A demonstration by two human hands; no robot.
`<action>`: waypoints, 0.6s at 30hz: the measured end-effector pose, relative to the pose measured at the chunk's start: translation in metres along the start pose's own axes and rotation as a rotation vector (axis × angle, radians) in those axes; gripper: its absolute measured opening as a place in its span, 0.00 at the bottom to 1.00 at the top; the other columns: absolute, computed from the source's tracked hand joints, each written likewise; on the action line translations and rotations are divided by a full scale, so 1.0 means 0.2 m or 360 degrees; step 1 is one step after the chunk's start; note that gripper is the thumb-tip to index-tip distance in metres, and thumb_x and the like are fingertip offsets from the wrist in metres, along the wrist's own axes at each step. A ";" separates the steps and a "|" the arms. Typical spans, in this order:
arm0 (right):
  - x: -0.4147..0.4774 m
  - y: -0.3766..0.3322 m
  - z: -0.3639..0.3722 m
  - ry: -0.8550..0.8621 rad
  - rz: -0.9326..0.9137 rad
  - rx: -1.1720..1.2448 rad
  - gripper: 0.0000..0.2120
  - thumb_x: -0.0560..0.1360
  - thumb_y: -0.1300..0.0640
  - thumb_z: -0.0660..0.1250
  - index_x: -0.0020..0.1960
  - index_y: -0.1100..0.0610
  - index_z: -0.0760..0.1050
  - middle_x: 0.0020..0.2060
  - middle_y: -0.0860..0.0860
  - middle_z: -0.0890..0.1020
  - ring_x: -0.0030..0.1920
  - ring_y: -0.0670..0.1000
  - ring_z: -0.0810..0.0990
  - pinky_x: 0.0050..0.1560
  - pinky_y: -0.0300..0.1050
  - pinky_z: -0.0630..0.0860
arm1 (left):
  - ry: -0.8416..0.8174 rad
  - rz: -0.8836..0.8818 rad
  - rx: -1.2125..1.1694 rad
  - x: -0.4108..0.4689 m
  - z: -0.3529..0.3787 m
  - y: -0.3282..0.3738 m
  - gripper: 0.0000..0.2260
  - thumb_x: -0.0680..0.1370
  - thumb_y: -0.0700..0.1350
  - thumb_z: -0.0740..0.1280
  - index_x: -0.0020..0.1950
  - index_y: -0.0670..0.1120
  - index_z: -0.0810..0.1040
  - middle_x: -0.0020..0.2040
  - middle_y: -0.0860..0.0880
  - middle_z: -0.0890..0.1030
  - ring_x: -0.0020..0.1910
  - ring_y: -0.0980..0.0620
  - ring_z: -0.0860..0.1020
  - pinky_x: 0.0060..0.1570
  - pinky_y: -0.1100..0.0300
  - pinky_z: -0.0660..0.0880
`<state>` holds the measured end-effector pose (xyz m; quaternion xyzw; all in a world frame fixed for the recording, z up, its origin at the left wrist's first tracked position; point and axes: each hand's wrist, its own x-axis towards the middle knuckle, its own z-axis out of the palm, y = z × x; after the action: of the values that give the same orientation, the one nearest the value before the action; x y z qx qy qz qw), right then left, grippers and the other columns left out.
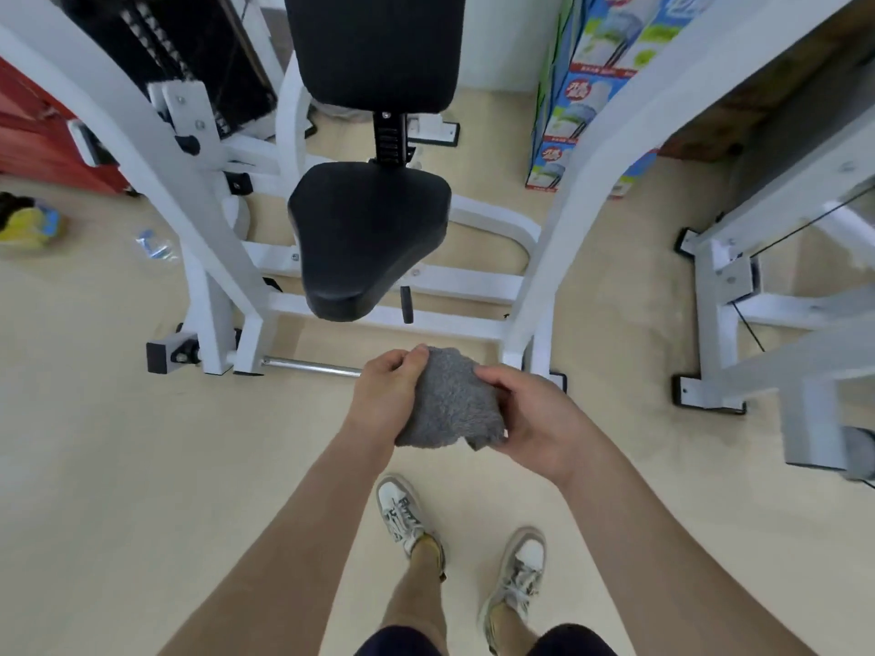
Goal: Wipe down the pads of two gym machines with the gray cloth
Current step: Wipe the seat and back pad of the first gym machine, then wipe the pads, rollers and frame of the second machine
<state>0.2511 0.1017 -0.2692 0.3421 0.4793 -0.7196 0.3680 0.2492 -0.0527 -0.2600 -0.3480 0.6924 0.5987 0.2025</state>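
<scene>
Head view showed both hands clamped on the gray cloth (450,400), left hand (386,395) and right hand (535,414) gripping opposite edges, held in front of the black seat pad (369,229), not touching it.

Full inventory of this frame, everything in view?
frame: 1, white, around both pads
seat pad: 1, black, centre, on frame
back pad: 1, black, top centre, above seat pad
cloth: 1, gray, lower centre, before seat pad
second machine: 1, white-gray, right edge
boxes: stack, blue-green, top right
yellow item: 1, floor far left, blurred
shoes: 2, white-gray, bottom centre
left hand: 1, grips cloth's left side
right hand: 1, grips cloth's right side
</scene>
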 end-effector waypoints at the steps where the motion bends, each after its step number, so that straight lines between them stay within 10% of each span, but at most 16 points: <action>1: -0.08 -0.02 -0.07 0.0051 -0.0069 -0.0023 0.11 0.72 0.57 0.68 0.51 0.61 0.80 0.43 0.54 0.82 0.42 0.52 0.78 0.34 0.43 0.73 | -0.0038 0.0009 0.0036 -0.07 0.06 0.02 0.14 0.79 0.52 0.64 0.46 0.42 0.81 0.45 0.45 0.82 0.43 0.50 0.79 0.42 0.58 0.75; 10: -0.84 -0.21 -0.64 0.0626 -0.1039 -0.0834 0.11 0.70 0.65 0.70 0.36 0.54 0.70 0.31 0.46 0.73 0.30 0.41 0.71 0.29 0.32 0.66 | -0.0201 0.0848 0.0671 -0.65 0.51 0.24 0.07 0.73 0.48 0.73 0.36 0.47 0.83 0.50 0.57 0.74 0.46 0.66 0.73 0.41 0.82 0.63; 18: -1.36 -0.27 -1.02 0.1362 -0.1207 -0.1841 0.06 0.77 0.54 0.63 0.49 0.52 0.79 0.35 0.43 0.68 0.40 0.49 0.71 0.38 0.43 0.67 | -0.0557 0.1288 0.0951 -1.07 0.83 0.52 0.08 0.71 0.51 0.75 0.35 0.49 0.80 0.30 0.54 0.76 0.30 0.59 0.72 0.34 0.66 0.69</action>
<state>0.3683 0.3644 -0.0777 0.1578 0.9577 -0.2408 0.0028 0.2958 0.1629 -0.0737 0.1249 0.8675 0.4548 0.1580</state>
